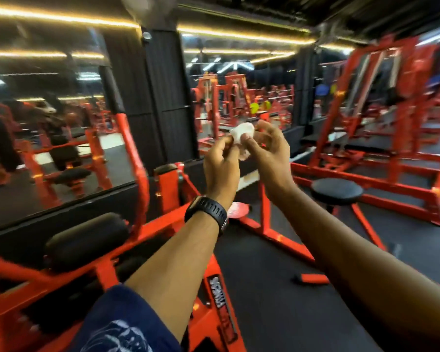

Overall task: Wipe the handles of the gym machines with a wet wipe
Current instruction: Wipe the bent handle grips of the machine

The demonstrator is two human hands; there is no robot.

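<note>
Both hands, left hand [220, 162] and right hand [269, 153], pinch one crumpled wet wipe [241, 134] above orange machine [142, 189].

Both arms reach forward and up, bare forearms converging on the crumpled white wet wipe [240, 133]. The left grip [220, 162] sits just below and to the left of the wet wipe, with the back of the hand toward the camera. Its fingers are curled, and its thumb and forefinger pinch the wet wipe's left edge. A black watch [205, 212] bands the left wrist, further below the wet wipe, and a dark blue printed sleeve [122, 323] covers that arm well below it. The right grip [271, 154] sits just right of the wet wipe with its fingers bent. Its thumb [248, 139] presses the lower right side and its forefinger arches over the top. The right forearm [341, 240] slopes down and to the right, away from the wet wipe.
</note>
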